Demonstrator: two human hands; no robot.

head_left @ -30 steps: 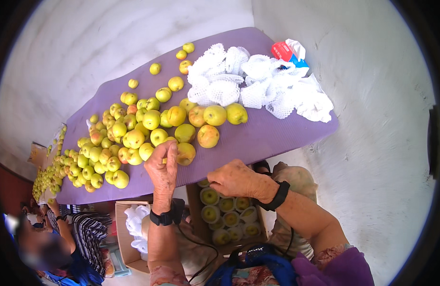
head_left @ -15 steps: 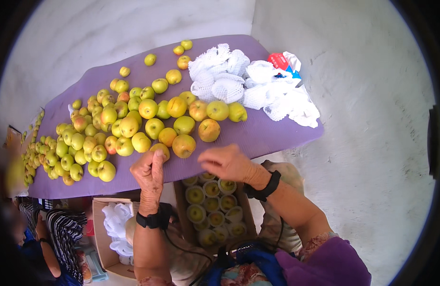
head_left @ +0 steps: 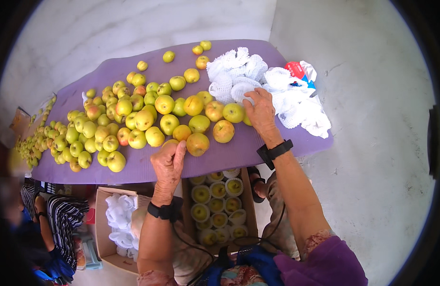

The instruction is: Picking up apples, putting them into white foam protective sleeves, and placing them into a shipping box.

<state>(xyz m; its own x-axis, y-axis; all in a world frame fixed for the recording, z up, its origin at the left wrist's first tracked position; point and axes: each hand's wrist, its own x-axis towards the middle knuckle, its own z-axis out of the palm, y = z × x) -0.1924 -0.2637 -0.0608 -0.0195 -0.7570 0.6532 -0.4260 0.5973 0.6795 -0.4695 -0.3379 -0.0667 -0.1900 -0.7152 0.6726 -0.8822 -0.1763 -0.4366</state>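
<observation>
Many yellow-green apples (head_left: 144, 120), some blushed red, cover the left and middle of the purple table mat (head_left: 296, 139). My left hand (head_left: 168, 163) is closed at the table's near edge, thumb up, beside the nearest apples; whatever its curled fingers may hold is hidden. Out over the mat, my right hand (head_left: 262, 113) meets the near edge of a pile of white foam net sleeves (head_left: 236, 71), its fingers bent but apart. One apple is partly hidden behind that hand. Below the table edge, a cardboard box (head_left: 251, 217) holds apples in white foam sleeves.
A second cardboard box (head_left: 105, 238) with white foam sleeves (head_left: 119, 212) stands at lower left. Another person in striped clothing (head_left: 65, 224) sits beyond it. A red, white and blue package (head_left: 298, 72) lies by the sleeves at the far right, near the wall.
My right hand has moved from above the near table edge out to the foam sleeves. My left hand stays closed near the front apples. The whole view has shifted slightly.
</observation>
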